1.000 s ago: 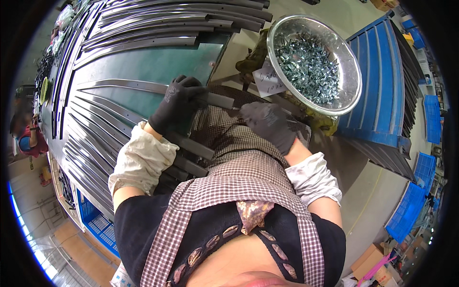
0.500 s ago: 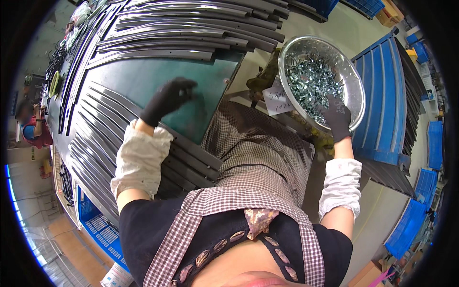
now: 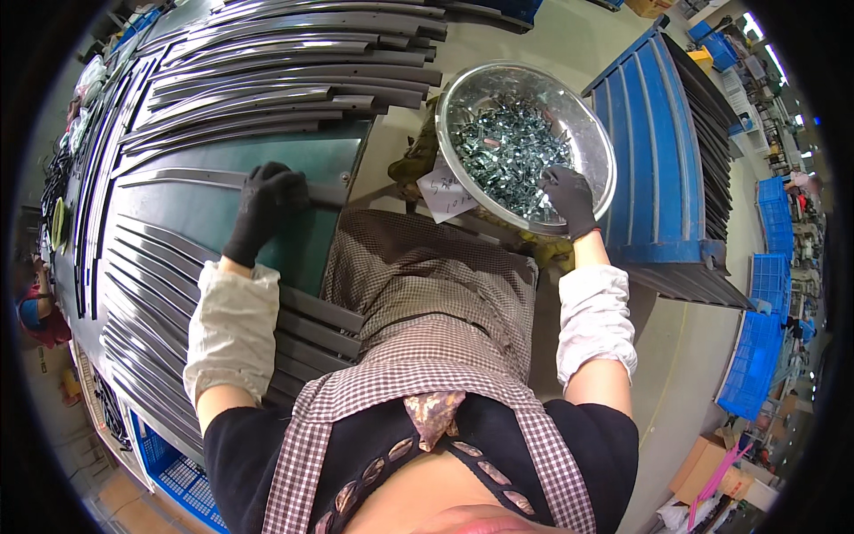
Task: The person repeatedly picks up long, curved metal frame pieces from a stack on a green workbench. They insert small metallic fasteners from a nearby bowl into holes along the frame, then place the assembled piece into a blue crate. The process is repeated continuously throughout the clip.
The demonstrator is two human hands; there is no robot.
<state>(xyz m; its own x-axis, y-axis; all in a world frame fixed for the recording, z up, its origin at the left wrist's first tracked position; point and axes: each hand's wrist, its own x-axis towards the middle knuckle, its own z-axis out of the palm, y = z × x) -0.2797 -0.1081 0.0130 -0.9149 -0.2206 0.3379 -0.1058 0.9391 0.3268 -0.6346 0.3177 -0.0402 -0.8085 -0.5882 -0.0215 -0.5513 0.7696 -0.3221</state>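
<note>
My left hand, in a dark glove, is closed round a long dark strip. The strip lies across the green tabletop, its end reaching the table's right edge. Over at the right, my gloved right hand is inside a large shiny round basin. Small silvery metal clips fill the basin's bottom. The right fingertips are pinched together above the clips; whatever is between them is too small to make out.
Many dark strips lie at the table's far side, and more strips lie nearer me. A paper with handwriting hangs by the basin. A blue ribbed metal container stands right of it. Another person is at far left.
A strip now lies across the bare green area, and my left hand has closed on it. My right hand stays in the basin, its fingers now drawn together. The whole view has shifted.
</note>
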